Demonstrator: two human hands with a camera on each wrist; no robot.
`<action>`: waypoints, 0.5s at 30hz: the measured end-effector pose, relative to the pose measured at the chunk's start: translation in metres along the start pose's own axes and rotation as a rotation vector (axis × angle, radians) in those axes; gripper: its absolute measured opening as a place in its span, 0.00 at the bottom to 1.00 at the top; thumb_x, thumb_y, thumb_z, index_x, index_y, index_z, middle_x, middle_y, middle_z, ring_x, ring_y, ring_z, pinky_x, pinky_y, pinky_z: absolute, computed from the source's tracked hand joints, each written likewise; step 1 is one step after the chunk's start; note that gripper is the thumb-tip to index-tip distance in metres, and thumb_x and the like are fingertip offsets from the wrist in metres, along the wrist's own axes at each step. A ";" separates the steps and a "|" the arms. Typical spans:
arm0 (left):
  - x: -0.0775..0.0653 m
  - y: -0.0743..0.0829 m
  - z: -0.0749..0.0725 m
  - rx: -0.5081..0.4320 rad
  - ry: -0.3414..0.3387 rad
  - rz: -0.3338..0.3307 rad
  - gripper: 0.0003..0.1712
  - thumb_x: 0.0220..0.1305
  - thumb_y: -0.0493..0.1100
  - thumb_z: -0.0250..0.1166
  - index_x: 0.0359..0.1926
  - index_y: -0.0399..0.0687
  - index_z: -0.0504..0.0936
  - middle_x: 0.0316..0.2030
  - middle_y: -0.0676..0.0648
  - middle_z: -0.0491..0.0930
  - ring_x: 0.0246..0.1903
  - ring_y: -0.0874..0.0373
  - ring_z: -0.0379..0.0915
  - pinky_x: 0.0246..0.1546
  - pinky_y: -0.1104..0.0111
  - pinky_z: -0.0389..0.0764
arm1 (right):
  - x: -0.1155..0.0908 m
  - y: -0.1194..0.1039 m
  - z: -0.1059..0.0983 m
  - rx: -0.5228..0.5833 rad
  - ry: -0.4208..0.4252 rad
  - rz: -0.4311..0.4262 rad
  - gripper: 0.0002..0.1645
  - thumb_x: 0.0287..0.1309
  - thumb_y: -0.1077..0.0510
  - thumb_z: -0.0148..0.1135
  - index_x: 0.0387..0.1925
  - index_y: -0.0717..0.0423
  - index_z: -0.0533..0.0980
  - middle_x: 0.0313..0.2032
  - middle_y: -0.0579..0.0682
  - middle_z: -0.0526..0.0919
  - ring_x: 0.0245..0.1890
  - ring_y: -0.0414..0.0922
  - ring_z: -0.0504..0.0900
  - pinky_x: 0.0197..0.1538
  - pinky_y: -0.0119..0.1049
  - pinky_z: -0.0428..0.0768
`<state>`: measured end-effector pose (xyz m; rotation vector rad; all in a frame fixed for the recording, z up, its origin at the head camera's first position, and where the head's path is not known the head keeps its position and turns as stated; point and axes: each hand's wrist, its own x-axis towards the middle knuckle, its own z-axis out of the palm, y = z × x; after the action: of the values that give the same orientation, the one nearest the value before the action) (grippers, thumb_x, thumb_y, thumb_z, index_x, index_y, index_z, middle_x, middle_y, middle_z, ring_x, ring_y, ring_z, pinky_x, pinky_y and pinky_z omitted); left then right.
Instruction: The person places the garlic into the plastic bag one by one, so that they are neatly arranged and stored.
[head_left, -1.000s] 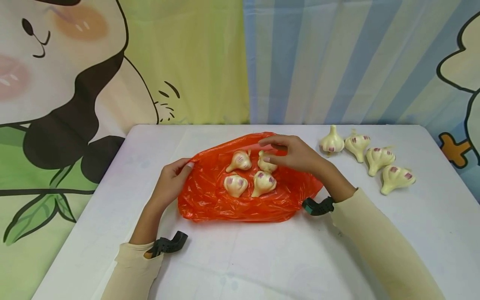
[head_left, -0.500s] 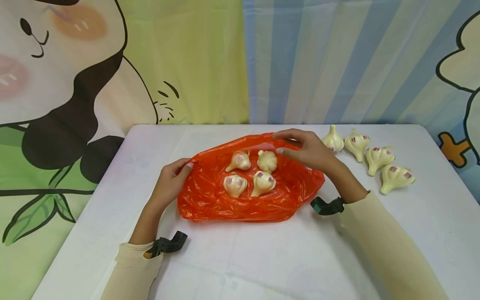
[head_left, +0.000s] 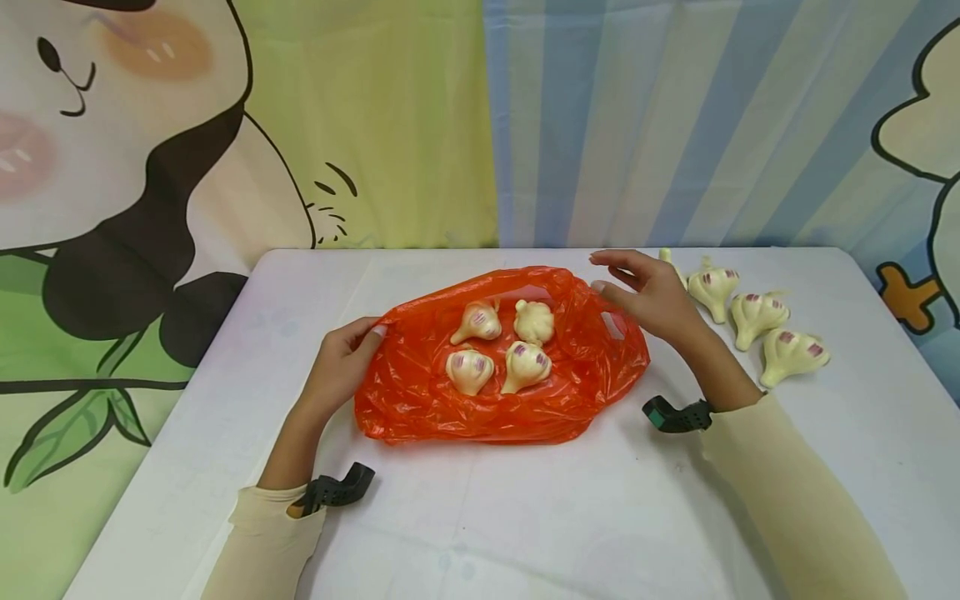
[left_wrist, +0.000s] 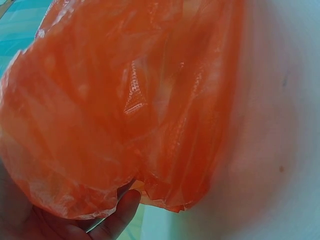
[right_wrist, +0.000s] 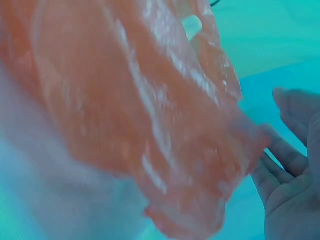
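A red plastic bag [head_left: 435, 417] lies spread with its mouth open in the middle of the table. Inside it sit several garlic bulbs [head_left: 527, 367], pale with purple patches. My left hand [head_left: 342, 367] pinches the bag's left edge between thumb and fingers; the left wrist view shows the thumb [left_wrist: 127, 207] against the film. Beyond the bag's right end, my right hand [head_left: 648, 296] is held with loosely bent fingers and nothing in its grasp. In the right wrist view the right hand [right_wrist: 290, 185] is beside the bag's crumpled end [right_wrist: 195, 200].
On the white table [head_left: 480, 533], more garlic bulbs [head_left: 795, 357] lie in a slanting row at the back right. The right hand partly covers the leftmost bulb of that row. Behind the table's far edge hangs a printed curtain [head_left: 420, 125].
My right hand has drawn away from the garlic bulbs in the bag and moved right, past the bag's edge toward the row on the table. The left hand keeps its hold.
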<state>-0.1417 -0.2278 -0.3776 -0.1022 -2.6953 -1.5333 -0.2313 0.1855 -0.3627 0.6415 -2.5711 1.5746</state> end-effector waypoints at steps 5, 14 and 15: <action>0.000 -0.001 0.000 0.000 -0.001 -0.002 0.22 0.75 0.51 0.52 0.56 0.40 0.80 0.47 0.42 0.81 0.43 0.51 0.74 0.43 0.72 0.78 | -0.006 -0.002 -0.012 -0.006 0.111 0.030 0.26 0.61 0.64 0.64 0.61 0.63 0.73 0.58 0.58 0.75 0.61 0.52 0.72 0.61 0.42 0.69; 0.000 -0.001 0.001 0.006 -0.008 -0.021 0.23 0.74 0.52 0.52 0.56 0.40 0.80 0.48 0.43 0.81 0.44 0.51 0.74 0.44 0.72 0.78 | -0.020 -0.012 -0.028 0.028 0.238 0.062 0.28 0.61 0.67 0.61 0.62 0.71 0.68 0.62 0.64 0.70 0.65 0.49 0.67 0.65 0.41 0.64; 0.000 -0.001 0.001 0.007 -0.007 -0.023 0.23 0.74 0.52 0.52 0.56 0.40 0.80 0.48 0.43 0.81 0.44 0.51 0.74 0.44 0.72 0.78 | -0.020 -0.008 -0.029 0.017 0.246 0.068 0.28 0.62 0.67 0.61 0.62 0.70 0.68 0.62 0.63 0.70 0.65 0.49 0.66 0.65 0.41 0.64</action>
<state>-0.1421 -0.2272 -0.3789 -0.0768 -2.7171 -1.5319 -0.2148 0.2142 -0.3476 0.3390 -2.4237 1.5854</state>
